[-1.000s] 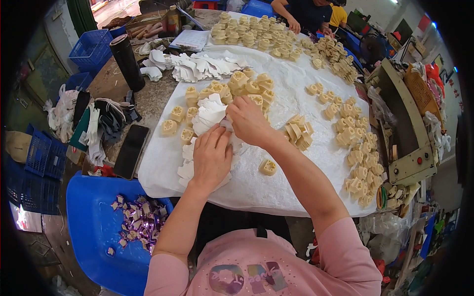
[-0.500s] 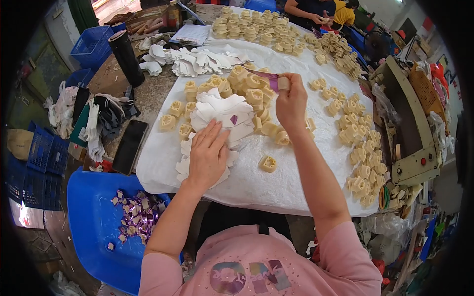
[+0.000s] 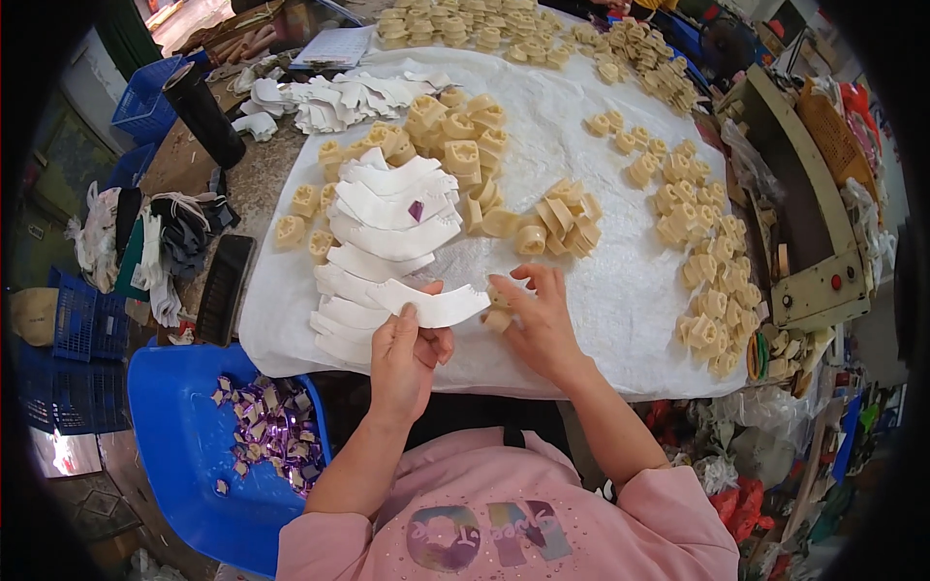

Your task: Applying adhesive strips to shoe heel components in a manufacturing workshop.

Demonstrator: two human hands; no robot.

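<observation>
Strip (image 3: 448, 306), white and curved, should be light, bendy, best pinched off-centre | left hand (image 3: 403, 360) pinches it so! | right hand (image 3: 542, 331), apart, seemingly clasps half-hidden cream piece (image 3: 498, 320)

White strip (image 3: 448, 309): single, shallow arc, held with its bulge toward 6 o'clock; small notches at the end facing 3 o'clock. Cream moulded piece (image 3: 497, 321): partly covered, just beyond that end at 3 o'clock; contact between them cannot be determined.
</observation>
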